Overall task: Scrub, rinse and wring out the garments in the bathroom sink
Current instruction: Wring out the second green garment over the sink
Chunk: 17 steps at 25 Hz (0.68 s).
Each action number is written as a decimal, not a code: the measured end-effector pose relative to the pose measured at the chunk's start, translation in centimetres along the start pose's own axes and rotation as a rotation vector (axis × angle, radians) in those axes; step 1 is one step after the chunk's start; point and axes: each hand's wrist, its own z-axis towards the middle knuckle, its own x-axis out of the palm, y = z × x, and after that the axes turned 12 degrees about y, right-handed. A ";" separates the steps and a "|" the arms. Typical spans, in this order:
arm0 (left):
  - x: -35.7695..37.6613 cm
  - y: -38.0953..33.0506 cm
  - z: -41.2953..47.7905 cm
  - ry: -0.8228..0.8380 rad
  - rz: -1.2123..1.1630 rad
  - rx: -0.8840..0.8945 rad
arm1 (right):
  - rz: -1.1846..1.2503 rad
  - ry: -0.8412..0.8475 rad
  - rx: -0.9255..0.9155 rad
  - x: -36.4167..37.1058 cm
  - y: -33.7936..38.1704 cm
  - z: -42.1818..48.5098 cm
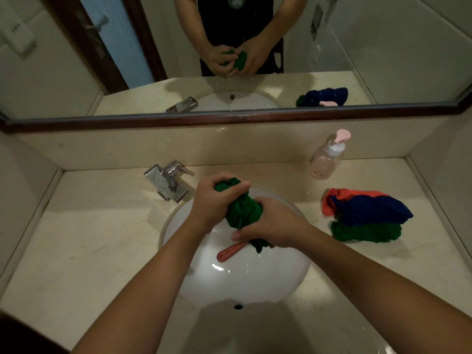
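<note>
both arms reached out over the white sink [176, 221]. the left hand [214, 200] was wrapped tight round the far end of a green cloth [242, 212], and the right hand [270, 226] squeezed its near end. the cloth hung above the bowl. a red stick-like thing [231, 251] lay in the sink. more clothes [365, 215] sat on the counter to the right, near a soap bottle [327, 157]. no words could be read.
</note>
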 end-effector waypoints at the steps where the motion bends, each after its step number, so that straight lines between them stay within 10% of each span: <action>1: 0.2 0.0 0.1 -0.061 0.015 -0.029 | -0.046 -0.039 0.001 0.1 0.2 0.1; 9: -0.2 0.4 -0.6 -0.053 -0.045 -0.130 | 0.339 -0.050 -0.136 0.3 -0.4 -0.2; 14: -3.7 0.7 -0.7 0.431 -0.091 -0.183 | 0.624 0.151 -0.100 -0.2 -1.7 0.2; 17: -4.1 0.7 -0.7 0.425 -0.040 -0.119 | 0.715 0.279 -0.123 -0.5 -2.1 0.1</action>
